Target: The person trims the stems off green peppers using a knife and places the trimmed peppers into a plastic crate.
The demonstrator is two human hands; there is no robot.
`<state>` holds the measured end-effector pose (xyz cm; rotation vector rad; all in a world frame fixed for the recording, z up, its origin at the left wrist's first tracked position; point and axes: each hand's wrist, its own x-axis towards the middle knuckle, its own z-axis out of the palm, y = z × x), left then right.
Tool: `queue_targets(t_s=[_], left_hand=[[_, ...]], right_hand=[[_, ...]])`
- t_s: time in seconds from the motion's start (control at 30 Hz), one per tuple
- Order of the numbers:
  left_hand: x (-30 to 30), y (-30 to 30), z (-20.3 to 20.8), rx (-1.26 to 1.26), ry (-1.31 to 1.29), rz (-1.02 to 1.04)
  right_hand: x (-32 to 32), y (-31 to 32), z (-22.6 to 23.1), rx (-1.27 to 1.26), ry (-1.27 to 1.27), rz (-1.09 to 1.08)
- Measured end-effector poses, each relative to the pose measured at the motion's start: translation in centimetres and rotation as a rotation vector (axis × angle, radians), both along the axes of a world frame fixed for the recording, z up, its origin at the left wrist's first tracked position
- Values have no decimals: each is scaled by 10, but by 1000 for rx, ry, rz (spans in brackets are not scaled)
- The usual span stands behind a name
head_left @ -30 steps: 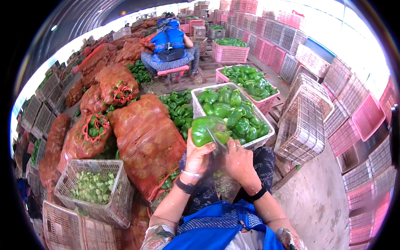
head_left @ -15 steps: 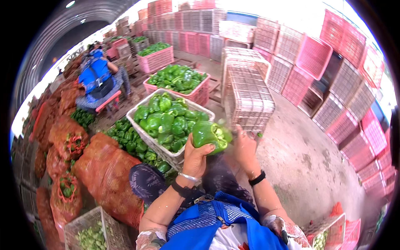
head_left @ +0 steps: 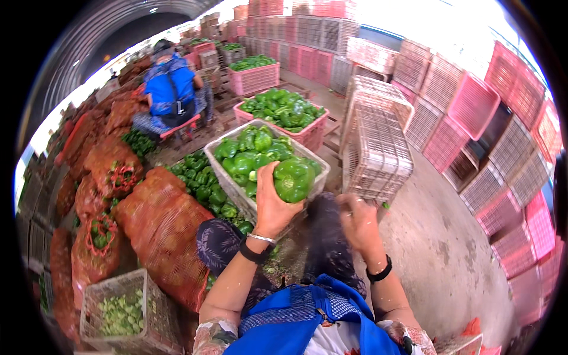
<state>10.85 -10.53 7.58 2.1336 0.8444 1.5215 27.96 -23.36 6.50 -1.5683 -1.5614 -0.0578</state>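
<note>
A large glossy green bell pepper [head_left: 295, 179] is in my left hand [head_left: 271, 207], its thumb and fingers wrapped round it. The pepper is held over the near right corner of a grey plastic crate [head_left: 232, 186], heaped with more green peppers [head_left: 242, 163]. Off to the right, beside my knee, is my right hand [head_left: 358, 223]. Its fingers look curled but are smeared by motion, so whether they hold anything small does not show. Loose green peppers [head_left: 204, 188] lie on the floor along the crate's left side.
Red mesh sacks [head_left: 163, 228] crowd my left, beside a crate [head_left: 145, 302] of pale green pieces. Beyond the near crate stands a pink crate [head_left: 313, 137] of peppers. Upright empty crates [head_left: 378, 151] and tall stacks stand right. A person in blue [head_left: 171, 89] sits at far left.
My left hand has brought the pepper slightly lower and turned it. My right hand has moved down, away from the pepper. The whole view has shifted, with the scene further right.
</note>
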Motion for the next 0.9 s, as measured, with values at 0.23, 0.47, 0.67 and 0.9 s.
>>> queue_targets(t_s=[0.23, 0.47, 0.67, 0.9], left_hand=[[-55, 16, 12, 142, 64, 162], [-105, 37, 2, -294, -109, -49], [-127, 41, -1, -320, -20, -222], [-137, 34, -30, -721, -73, -604]], right_hand=[[-62, 75, -8, -110, -124, 199], [-56, 98, -57, -256, -169, 219], [-74, 98, 0, -197, 404, 374], [-86, 125, 0, -216, 278, 854]])
